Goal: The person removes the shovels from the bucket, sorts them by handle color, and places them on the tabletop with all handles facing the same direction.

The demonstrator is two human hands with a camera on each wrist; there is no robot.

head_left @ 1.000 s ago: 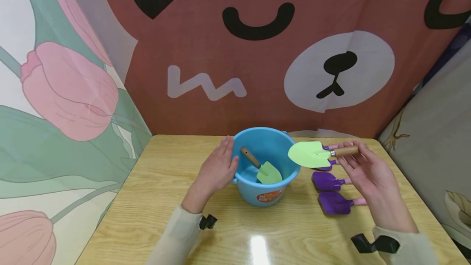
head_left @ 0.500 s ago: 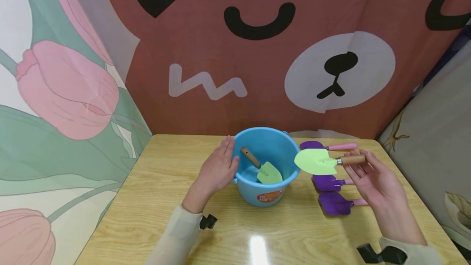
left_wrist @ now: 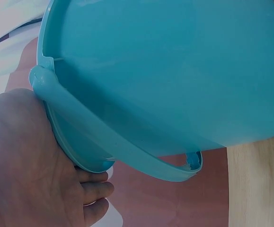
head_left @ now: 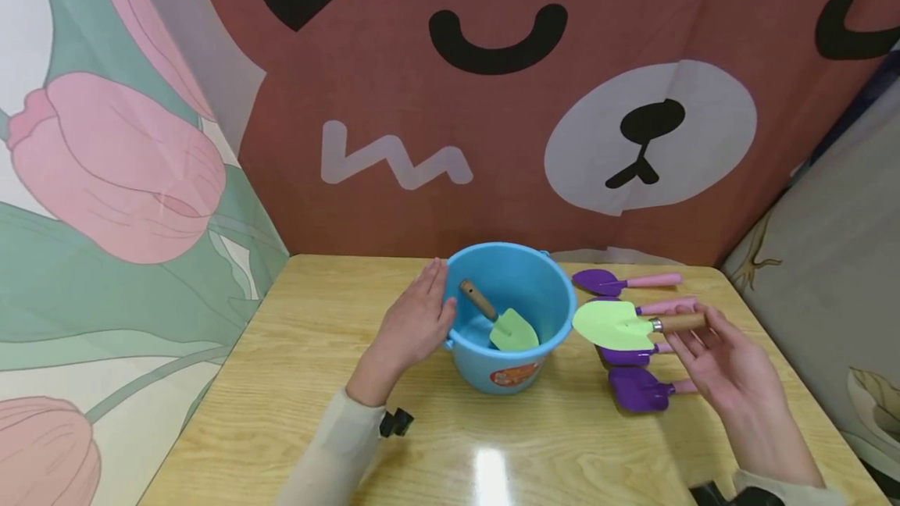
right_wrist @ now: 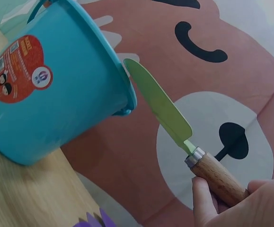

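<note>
A blue bucket (head_left: 499,377) stands upright on the table, and a small green trowel (head_left: 515,330) with a wooden handle lies inside it. My left hand (head_left: 418,318) rests against the bucket's left rim with straight fingers; in the left wrist view the palm (left_wrist: 28,161) is at the rim, beside the hanging bucket handle (left_wrist: 108,137). My right hand (head_left: 731,369) pinches the wooden handle of a second green trowel (head_left: 612,324), palm turned up. Its blade points left, with the tip right by the bucket's right rim, as the right wrist view also shows the blade (right_wrist: 160,104).
Several purple garden tools with pink handles lie in a column right of the bucket, among them a trowel (head_left: 598,282) at the back and a shovel (head_left: 638,390) at the front. The wooden table (head_left: 295,412) meets a bear-print cloth (head_left: 394,217) behind.
My right hand has moved right and toward me with the green trowel, so its blade no longer overlaps the rearmost purple trowel. The left hand and bucket have stayed put.
</note>
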